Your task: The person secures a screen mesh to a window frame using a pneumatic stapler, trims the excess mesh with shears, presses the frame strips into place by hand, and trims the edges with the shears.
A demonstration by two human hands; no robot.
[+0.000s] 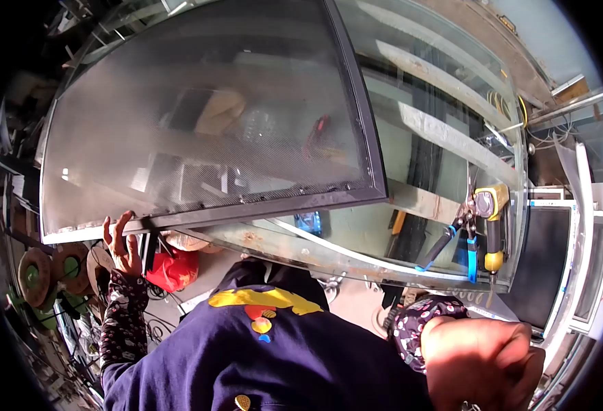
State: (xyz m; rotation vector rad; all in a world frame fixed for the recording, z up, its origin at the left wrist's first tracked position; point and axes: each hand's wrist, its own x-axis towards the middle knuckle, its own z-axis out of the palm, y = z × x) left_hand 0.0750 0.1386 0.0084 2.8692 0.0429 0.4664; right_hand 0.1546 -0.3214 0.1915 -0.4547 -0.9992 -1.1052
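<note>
A large framed mesh screen (274, 203), with dark mesh and a dark frame, lies across the glass tabletop (356, 236). Its near edge juts past the glass on the left side. My left hand (124, 252) grips that near edge close to the left corner, fingertips over the frame. My right hand (483, 356) is raised close to the camera at the lower right, away from the screen. Its fingers are curled in, and whatever they may hold is hidden; a small shiny bit shows at the bottom edge below it.
Blue-handled pliers (472, 253) and a yellow-and-black power tool (492, 222) lie at the glass's right side. A red bag (172, 269) sits below the left edge. Round spools (34, 277) stand at far left, and framed panels (537, 260) lean at right.
</note>
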